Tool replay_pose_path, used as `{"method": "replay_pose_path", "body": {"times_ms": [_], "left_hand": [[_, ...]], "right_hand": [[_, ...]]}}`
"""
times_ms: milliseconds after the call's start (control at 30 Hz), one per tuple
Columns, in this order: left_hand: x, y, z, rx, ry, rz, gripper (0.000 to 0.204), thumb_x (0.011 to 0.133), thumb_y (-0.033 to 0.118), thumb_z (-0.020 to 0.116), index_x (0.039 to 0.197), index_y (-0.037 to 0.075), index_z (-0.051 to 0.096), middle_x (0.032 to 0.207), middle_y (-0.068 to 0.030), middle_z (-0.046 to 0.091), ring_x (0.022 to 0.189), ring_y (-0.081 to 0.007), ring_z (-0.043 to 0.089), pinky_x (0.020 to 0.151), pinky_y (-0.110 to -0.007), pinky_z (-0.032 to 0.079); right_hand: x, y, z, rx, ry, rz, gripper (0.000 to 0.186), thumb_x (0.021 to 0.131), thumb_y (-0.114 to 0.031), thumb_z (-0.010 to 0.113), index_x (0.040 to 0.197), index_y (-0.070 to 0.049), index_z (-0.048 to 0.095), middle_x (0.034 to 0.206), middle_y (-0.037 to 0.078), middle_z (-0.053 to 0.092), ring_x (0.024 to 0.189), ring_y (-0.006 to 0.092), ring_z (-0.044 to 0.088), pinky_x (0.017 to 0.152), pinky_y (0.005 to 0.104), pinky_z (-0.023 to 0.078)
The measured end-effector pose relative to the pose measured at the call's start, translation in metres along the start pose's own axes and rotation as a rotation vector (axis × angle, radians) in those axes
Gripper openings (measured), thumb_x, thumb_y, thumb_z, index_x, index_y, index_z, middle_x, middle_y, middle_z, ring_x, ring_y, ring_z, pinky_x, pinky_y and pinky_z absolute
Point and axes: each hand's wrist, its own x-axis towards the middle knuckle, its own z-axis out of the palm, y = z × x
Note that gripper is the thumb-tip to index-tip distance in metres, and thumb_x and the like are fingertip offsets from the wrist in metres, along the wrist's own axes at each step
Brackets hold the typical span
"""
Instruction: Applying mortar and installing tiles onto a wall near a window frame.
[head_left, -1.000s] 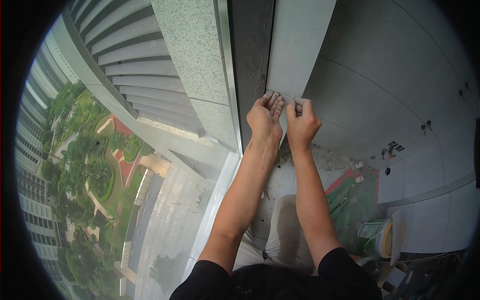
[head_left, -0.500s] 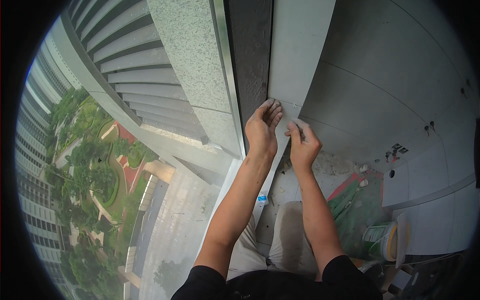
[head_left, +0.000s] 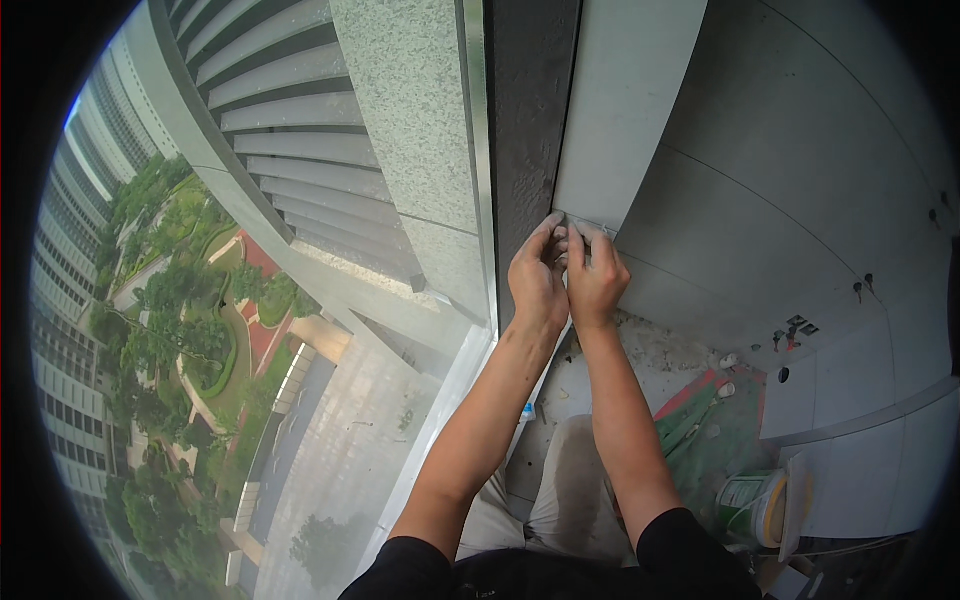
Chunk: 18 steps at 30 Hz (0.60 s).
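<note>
The left hand and the right hand are held close together before a pale tiled strip, which is bordered by a dark frame. Green sheeting is spread near a bucket.

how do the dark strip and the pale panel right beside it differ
The dark strip is near-black, while the pale panel is light grey. The strip's surface looks rough and bumpy; the panel's looks smooth. The panel also looks wider than the strip near the picture's top. Both run side by side to the upper edge.
</note>
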Motion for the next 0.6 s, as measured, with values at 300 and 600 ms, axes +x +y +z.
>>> {"method": "replay_pose_path", "body": {"times_ms": [300, 600], "left_hand": [[0.007, -0.004, -0.009, -0.061, -0.065, 0.041, 0.038, 0.114, 0.015, 0.057, 0.142, -0.007, 0.071, 0.112, -0.0057, 0.074, 0.102, -0.0168, 0.066, 0.096, -0.031, 0.050], [0.013, -0.008, -0.022, -0.107, -0.164, 0.001, 0.040, 0.116, 0.017, 0.054, 0.144, -0.007, 0.068, 0.116, -0.0072, 0.073, 0.115, -0.0193, 0.067, 0.111, -0.035, 0.050]], "right_hand": [[0.005, 0.012, 0.010, -0.008, 0.008, -0.103, 0.010, 0.101, -0.013, 0.083, 0.103, -0.007, 0.076, 0.090, 0.012, 0.080, 0.078, 0.0350, 0.079, 0.068, 0.0456, 0.062], [0.003, 0.017, 0.013, -0.006, -0.007, -0.088, 0.023, 0.100, -0.016, 0.086, 0.089, -0.008, 0.067, 0.080, 0.012, 0.078, 0.068, 0.0353, 0.077, 0.061, 0.0462, 0.060]]}}
